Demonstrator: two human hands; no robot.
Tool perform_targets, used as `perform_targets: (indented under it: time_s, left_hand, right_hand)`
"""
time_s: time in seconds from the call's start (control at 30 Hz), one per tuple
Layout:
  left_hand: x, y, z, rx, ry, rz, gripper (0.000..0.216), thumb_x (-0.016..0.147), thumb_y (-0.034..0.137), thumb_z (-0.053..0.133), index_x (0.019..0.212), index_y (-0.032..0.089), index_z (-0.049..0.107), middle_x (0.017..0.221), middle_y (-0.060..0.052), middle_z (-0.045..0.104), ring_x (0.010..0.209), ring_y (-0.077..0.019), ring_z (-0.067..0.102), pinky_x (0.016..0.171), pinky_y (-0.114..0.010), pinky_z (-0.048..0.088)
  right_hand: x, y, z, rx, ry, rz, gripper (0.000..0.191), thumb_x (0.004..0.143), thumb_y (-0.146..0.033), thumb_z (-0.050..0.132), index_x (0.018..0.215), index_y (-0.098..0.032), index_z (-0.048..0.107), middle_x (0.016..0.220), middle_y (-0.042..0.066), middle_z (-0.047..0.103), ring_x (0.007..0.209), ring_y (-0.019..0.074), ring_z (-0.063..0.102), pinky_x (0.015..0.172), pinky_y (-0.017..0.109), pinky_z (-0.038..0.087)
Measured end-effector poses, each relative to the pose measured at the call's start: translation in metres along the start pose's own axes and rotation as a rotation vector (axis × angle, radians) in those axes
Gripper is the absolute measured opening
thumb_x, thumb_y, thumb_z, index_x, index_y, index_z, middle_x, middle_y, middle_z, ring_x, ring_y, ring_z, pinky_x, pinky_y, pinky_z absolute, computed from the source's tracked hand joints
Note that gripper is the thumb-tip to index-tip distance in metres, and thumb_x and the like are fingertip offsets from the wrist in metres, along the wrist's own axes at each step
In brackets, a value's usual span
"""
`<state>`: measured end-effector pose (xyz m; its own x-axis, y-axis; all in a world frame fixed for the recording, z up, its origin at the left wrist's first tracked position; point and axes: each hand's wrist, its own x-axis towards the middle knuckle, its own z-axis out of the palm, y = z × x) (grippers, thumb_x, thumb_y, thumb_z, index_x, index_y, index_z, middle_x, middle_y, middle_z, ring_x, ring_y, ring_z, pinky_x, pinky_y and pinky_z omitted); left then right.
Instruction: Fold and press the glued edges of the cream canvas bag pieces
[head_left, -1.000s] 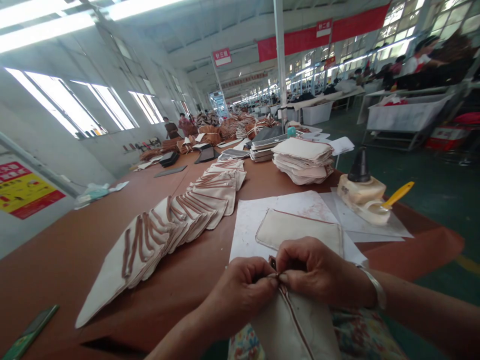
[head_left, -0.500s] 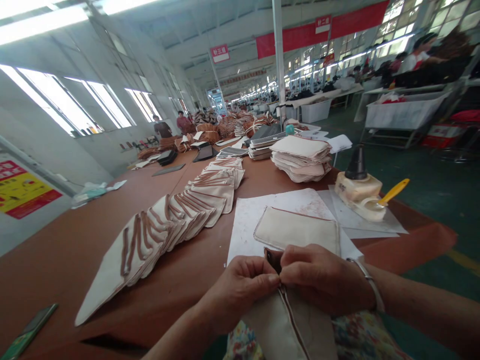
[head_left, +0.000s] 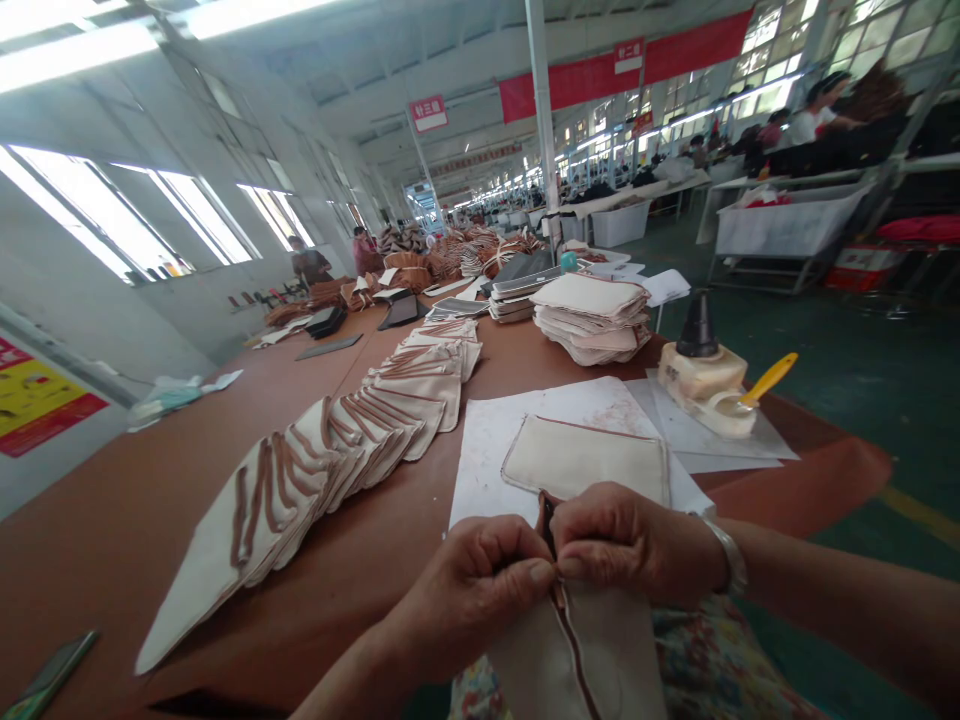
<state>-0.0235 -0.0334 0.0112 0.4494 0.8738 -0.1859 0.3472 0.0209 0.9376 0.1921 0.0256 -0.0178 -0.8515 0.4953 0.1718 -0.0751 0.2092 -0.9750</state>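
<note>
My left hand (head_left: 480, 585) and my right hand (head_left: 626, 545) meet at the near table edge, both pinched shut on the top end of a cream fabric pouch (head_left: 592, 660) with a brown zipper strip down its middle. The pouch hangs toward my lap. Just beyond my hands a flat cream pouch (head_left: 589, 462) lies on white paper sheets (head_left: 487, 450). A silver bracelet sits on my right wrist.
A long overlapping row of cream pieces with brown strips (head_left: 337, 440) runs along the brown table (head_left: 135, 500). A stack of cream pouches (head_left: 592, 318) lies farther back. A glue pot with black cone and yellow-handled brush (head_left: 709, 380) stands at the right. People work in the distance.
My hands stay pinched on the pouch's top end, shifting slightly; a dark zipper tab now sticks up between my thumbs. The view has drifted a little to the right.
</note>
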Motion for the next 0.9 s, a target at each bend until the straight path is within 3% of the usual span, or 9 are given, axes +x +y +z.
perform_targets:
  time_s: [0.13,0.23,0.3,0.4,0.57,0.67,0.77,0.83,0.9]
  left_hand:
    - [0.002,0.007,0.002,0.08,0.045,-0.008,0.04,0.088,0.051,0.061,0.076,0.013,0.061,0.069,0.001,0.049,0.062,-0.0091,0.036,0.054,-0.022,0.026]
    - [0.003,0.013,-0.001,-0.045,-0.044,-0.051,0.042,0.086,0.054,0.063,0.077,0.013,0.061,0.067,0.002,0.046,0.06,-0.0088,0.035,0.053,-0.022,0.025]
    - [0.003,0.013,-0.006,-0.2,-0.107,-0.08,0.049,0.088,0.059,0.055,0.077,0.012,0.063,0.066,0.001,0.047,0.058,-0.0096,0.036,0.053,-0.023,0.027]
    - [0.001,0.008,-0.011,-0.301,-0.106,-0.121,0.066,0.095,0.063,0.035,0.079,0.008,0.068,0.067,-0.004,0.052,0.059,-0.0118,0.04,0.055,-0.025,0.028]
    - [-0.001,0.003,-0.009,-0.222,-0.163,-0.147,0.048,0.083,0.059,0.064,0.072,0.013,0.059,0.062,0.003,0.041,0.056,-0.0085,0.031,0.052,-0.024,0.021]
    - [-0.003,0.008,-0.006,-0.144,-0.12,-0.078,0.045,0.083,0.056,0.065,0.069,0.014,0.055,0.061,0.005,0.036,0.056,-0.0078,0.029,0.05,-0.023,0.019]
    - [-0.002,0.008,-0.009,-0.131,-0.141,-0.041,0.047,0.084,0.058,0.063,0.073,0.013,0.06,0.066,0.003,0.043,0.06,-0.0092,0.036,0.054,-0.022,0.027]
    - [0.0,0.002,-0.016,-0.201,-0.277,-0.082,0.053,0.075,0.065,0.069,0.082,0.013,0.067,0.073,0.0,0.053,0.068,-0.0133,0.046,0.063,-0.023,0.038]
    - [0.001,-0.009,-0.028,-0.215,-0.269,-0.106,0.053,0.06,0.061,0.082,0.08,0.013,0.071,0.074,-0.001,0.058,0.073,-0.0171,0.052,0.074,-0.028,0.044]
  right_hand:
    - [0.001,-0.005,-0.005,-0.103,-0.025,0.008,0.046,0.098,-0.054,0.046,0.075,-0.014,0.052,0.071,-0.003,0.041,0.066,0.01,0.036,0.057,0.022,0.032]
    - [0.003,-0.01,-0.007,-0.067,-0.049,0.012,0.046,0.096,-0.053,0.05,0.073,-0.014,0.053,0.068,-0.003,0.042,0.064,0.0092,0.036,0.056,0.021,0.032]
    - [0.003,-0.01,-0.006,0.023,-0.042,-0.01,0.045,0.093,-0.053,0.057,0.074,-0.012,0.056,0.07,-0.002,0.048,0.065,0.0094,0.04,0.058,0.02,0.036]
    - [0.003,-0.008,-0.006,0.103,-0.047,-0.039,0.042,0.092,-0.05,0.059,0.075,-0.012,0.059,0.073,0.0,0.055,0.066,0.0098,0.045,0.061,0.021,0.04]
    - [0.002,-0.005,-0.005,0.084,-0.051,-0.072,0.035,0.095,-0.042,0.059,0.075,-0.012,0.058,0.072,0.0,0.055,0.064,0.0088,0.045,0.059,0.019,0.039]
    - [0.003,-0.009,-0.001,0.075,-0.039,-0.086,0.034,0.094,-0.039,0.06,0.072,-0.013,0.056,0.071,-0.001,0.053,0.062,0.0081,0.043,0.056,0.019,0.036]
    - [0.003,-0.017,0.0,0.164,-0.032,-0.059,0.036,0.092,-0.04,0.063,0.07,-0.013,0.054,0.069,0.0,0.054,0.061,0.0086,0.044,0.055,0.02,0.037]
    - [0.001,-0.022,-0.006,0.229,0.013,-0.051,0.036,0.09,-0.042,0.064,0.07,-0.014,0.055,0.069,0.0,0.055,0.06,0.0095,0.045,0.054,0.021,0.036]
    - [-0.002,-0.023,-0.022,0.246,0.104,-0.075,0.037,0.089,-0.045,0.065,0.071,-0.014,0.057,0.066,0.0,0.052,0.057,0.0096,0.042,0.051,0.022,0.032]
